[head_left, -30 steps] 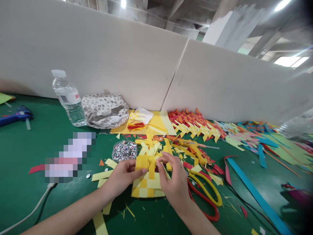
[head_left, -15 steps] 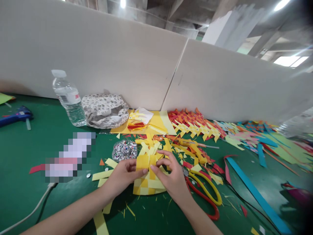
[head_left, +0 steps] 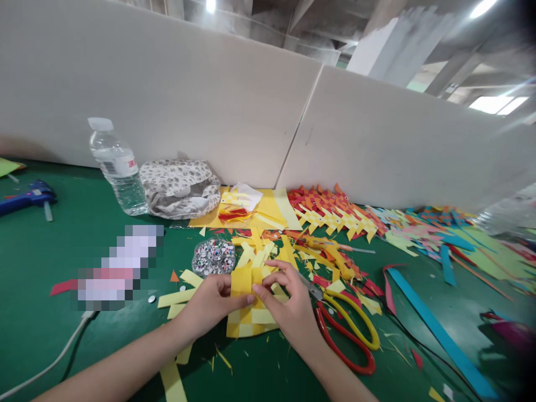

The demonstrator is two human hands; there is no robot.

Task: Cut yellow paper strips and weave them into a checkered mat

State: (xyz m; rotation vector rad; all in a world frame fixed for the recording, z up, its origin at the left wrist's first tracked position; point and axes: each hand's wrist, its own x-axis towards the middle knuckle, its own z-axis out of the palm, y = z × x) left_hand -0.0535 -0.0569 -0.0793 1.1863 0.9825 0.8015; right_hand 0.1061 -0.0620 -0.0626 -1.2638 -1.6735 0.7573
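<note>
A woven piece of yellow and pale yellow paper strips (head_left: pixel 247 322) is held between both hands above the green table. My left hand (head_left: pixel 218 298) grips its left side, thumb flat on the front. My right hand (head_left: pixel 282 290) pinches its right side, thumb and fingers on a darker yellow strip. Loose yellow strips (head_left: pixel 256 240) lie just behind the piece. Scissors (head_left: pixel 352 329) with one red and one yellow handle lie beside my right hand. A clear bag of googly eyes (head_left: pixel 214 257) sits behind my left hand.
A water bottle (head_left: pixel 119 167) and patterned cloth bag (head_left: pixel 180 190) stand at the back left. Red and yellow woven paper fish (head_left: pixel 335 209) are piled at the back right. A blue glue gun (head_left: pixel 31 195) lies far left, a blue strip (head_left: pixel 439 329) at right.
The right hand has shifted slightly left, and the woven piece has moved a little with it. More of the scissors' blades shows. Both hands keep their hold.
</note>
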